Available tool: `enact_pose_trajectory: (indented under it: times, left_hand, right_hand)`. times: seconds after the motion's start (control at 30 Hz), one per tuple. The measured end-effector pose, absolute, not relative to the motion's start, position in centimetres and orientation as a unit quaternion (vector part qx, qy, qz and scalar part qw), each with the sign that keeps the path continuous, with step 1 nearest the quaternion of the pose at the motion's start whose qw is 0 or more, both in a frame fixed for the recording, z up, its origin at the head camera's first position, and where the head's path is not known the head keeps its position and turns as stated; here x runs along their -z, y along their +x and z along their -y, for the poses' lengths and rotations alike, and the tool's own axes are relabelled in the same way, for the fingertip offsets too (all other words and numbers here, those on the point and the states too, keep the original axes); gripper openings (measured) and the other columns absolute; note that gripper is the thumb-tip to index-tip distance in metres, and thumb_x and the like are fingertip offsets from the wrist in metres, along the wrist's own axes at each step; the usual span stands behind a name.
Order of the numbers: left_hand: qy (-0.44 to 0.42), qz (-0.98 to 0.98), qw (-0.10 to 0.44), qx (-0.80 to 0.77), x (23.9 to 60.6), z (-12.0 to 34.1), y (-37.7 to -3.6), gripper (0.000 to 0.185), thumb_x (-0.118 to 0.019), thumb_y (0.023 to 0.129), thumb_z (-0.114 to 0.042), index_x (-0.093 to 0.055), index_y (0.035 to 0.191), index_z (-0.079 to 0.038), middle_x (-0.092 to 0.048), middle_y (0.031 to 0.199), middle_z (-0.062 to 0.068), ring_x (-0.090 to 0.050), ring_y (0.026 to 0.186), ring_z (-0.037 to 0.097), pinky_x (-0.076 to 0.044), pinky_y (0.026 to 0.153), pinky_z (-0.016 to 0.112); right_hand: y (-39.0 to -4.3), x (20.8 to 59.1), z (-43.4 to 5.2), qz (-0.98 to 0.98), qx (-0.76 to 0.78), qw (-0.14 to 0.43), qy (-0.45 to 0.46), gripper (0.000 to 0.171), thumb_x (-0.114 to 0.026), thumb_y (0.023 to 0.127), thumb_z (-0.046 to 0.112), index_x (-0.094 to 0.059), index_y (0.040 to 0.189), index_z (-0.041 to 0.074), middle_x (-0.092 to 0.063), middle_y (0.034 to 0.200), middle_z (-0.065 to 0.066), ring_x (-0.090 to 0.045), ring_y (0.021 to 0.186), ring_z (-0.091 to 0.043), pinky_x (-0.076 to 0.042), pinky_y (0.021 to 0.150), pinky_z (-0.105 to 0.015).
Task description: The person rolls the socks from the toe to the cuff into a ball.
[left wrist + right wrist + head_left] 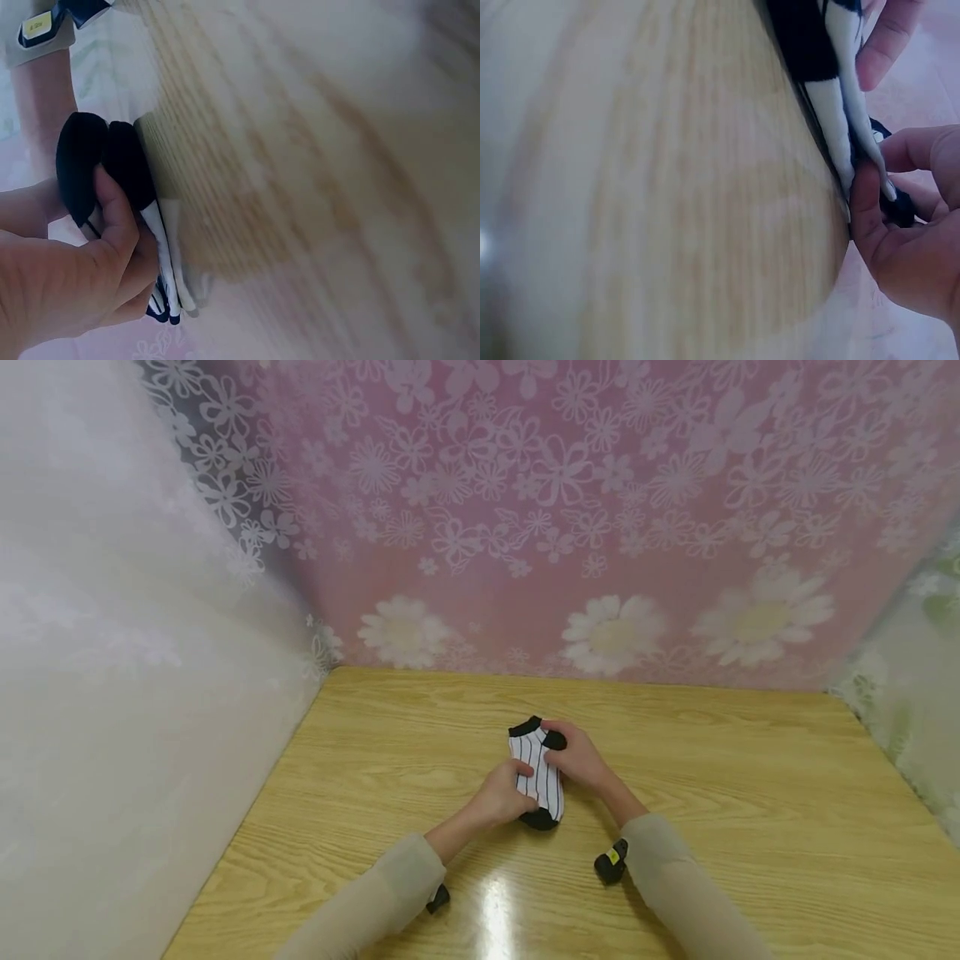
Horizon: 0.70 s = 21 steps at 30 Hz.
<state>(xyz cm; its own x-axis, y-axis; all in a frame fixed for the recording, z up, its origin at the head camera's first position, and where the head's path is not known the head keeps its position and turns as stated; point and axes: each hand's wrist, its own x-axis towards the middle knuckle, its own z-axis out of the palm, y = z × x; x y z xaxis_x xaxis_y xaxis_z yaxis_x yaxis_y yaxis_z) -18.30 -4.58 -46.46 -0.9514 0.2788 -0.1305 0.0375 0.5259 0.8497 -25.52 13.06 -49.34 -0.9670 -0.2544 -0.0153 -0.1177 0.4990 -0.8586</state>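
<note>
A pair of white ankle socks (pixel 534 747) with thin black stripes lies stacked on the table, cuffs pointing away, with black cuffs, heels and toes. My left hand (pixel 495 795) grips the toe half from the left. In the left wrist view, two black toe ends (pixel 129 165) show one over the other, and the left thumb reaches between them. At the heel and cuff end, my right hand (pixel 582 762) pinches the right edge. The right wrist view shows the right thumb and fingers (pixel 866 199) around the sock edge, low by the tabletop.
The wooden tabletop (pixel 390 735) extends around the socks. A pink flowered curtain (pixel 480 610) hangs along the back edge, with pale sheets (pixel 150 693) at both sides. Black wrist cameras (pixel 611 862) sit below both sleeves, close over the table.
</note>
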Motion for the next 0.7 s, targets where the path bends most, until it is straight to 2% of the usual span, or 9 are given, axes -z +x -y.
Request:
enact_pose_trajectory:
  times: [0.07,0.17,0.27,0.37,0.57,0.7]
  left_hand:
    - [0.092,-0.867,0.131,-0.472,46.64,4.51,-18.37,0.048,-0.076,0.074,0.007,-0.059,0.119,0.007,-0.061,0.12,0.022,-0.055,0.113,0.028,-0.047,0.098,0.042]
    - [0.109,-0.891,0.133,-0.42,46.77,4.34,-18.51,0.048,-0.078,0.076,0.004,-0.059,0.119,0.005,-0.06,0.119,0.02,-0.056,0.112,0.027,-0.048,0.095,0.038]
    - [0.137,-0.915,0.133,-0.355,46.65,4.14,-18.63,0.045,-0.079,0.078,-0.003,-0.06,0.119,0.002,-0.059,0.116,0.018,-0.055,0.108,0.024,-0.049,0.09,0.032]
    - [0.155,-0.924,0.13,-0.325,46.6,4.01,-18.61,0.043,-0.08,0.079,-0.007,-0.061,0.118,0.0,-0.057,0.114,0.016,-0.054,0.105,0.024,-0.049,0.088,0.03]
    - [0.153,-0.917,0.115,-0.349,46.84,4.13,-18.4,0.044,-0.08,0.079,-0.006,-0.06,0.118,0.002,-0.058,0.111,0.017,-0.055,0.102,0.024,-0.049,0.088,0.032]
    - [0.164,-0.932,0.109,-0.305,46.65,4.15,-18.05,0.041,-0.078,0.083,-0.013,-0.059,0.118,-0.001,-0.054,0.108,0.016,-0.055,0.091,0.021,-0.05,0.078,0.03]
  right_hand:
    - [-25.57,49.32,-13.03,-0.869,0.478,0.068,-0.111,0.061,-0.059,0.083,-0.002,-0.048,0.144,-0.001,-0.045,0.146,-0.026,-0.056,0.085,-0.035,-0.046,0.065,-0.033]
    - [-25.7,49.29,-12.97,-0.876,0.462,0.065,-0.125,0.059,-0.058,0.084,0.0,-0.049,0.142,-0.005,-0.046,0.145,-0.027,-0.055,0.111,-0.044,-0.048,0.088,-0.044]
    - [-25.87,49.15,-12.9,-0.884,0.441,0.056,-0.145,0.055,-0.057,0.085,0.0,-0.05,0.139,-0.008,-0.047,0.143,-0.029,-0.04,0.135,-0.044,-0.036,0.109,-0.053]
    - [-25.95,49.0,-12.86,-0.887,0.432,0.055,-0.155,0.053,-0.056,0.088,-0.001,-0.049,0.14,-0.009,-0.046,0.143,-0.031,-0.037,0.137,-0.046,-0.032,0.111,-0.058]
    - [-26.18,48.98,-12.84,-0.884,0.434,0.052,-0.165,0.052,-0.056,0.091,-0.002,-0.048,0.142,-0.007,-0.043,0.147,-0.03,-0.034,0.139,-0.046,-0.03,0.112,-0.058]
    - [-26.44,49.04,-12.88,-0.891,0.411,0.055,-0.183,0.051,-0.058,0.092,0.0,-0.048,0.141,-0.007,-0.043,0.146,-0.03,-0.036,0.138,-0.047,-0.031,0.111,-0.059]
